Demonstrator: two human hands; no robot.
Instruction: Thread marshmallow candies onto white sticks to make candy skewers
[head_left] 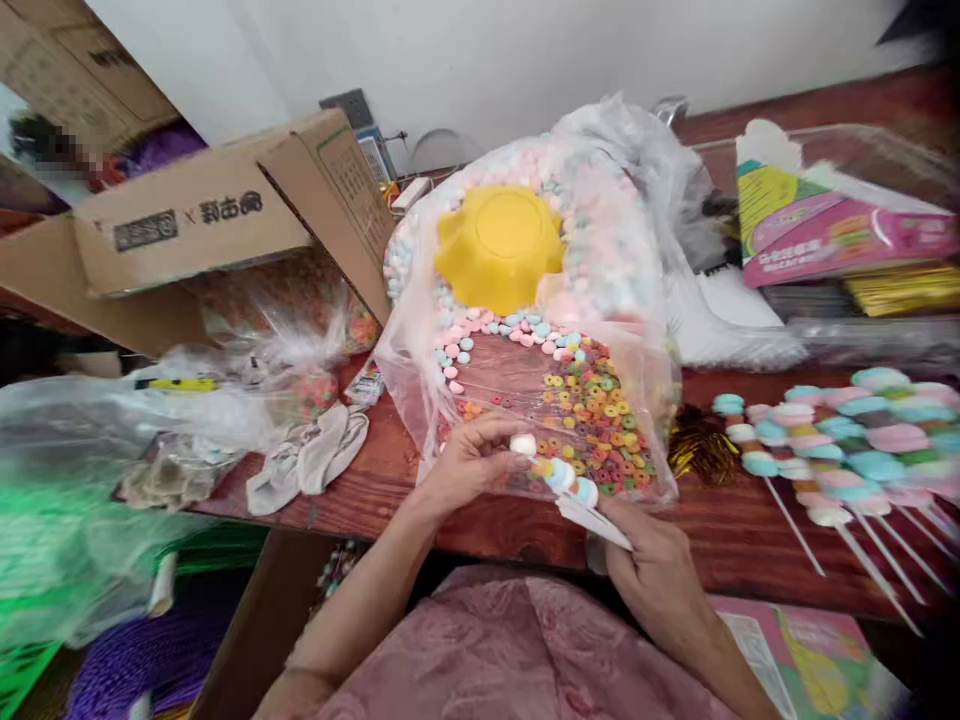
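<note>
My left hand pinches a white marshmallow between thumb and fingertips, at the upper end of a candy skewer. Pale blue, white and orange pieces are threaded along that skewer. Its lower end, with several white sticks, is closed in my right hand. Both hands are above the table's front edge. Just beyond them a clear plastic bag holds yellow, orange, red and green gummy rings. Behind these are pink, blue and white marshmallows, with a yellow scalloped bowl upside down among them.
Several candy skewers lie at right beside gold tinsel ties. A pink printed box stands behind them. At left are an open cardboard box, light gloves and a yellow cutter on plastic wrap.
</note>
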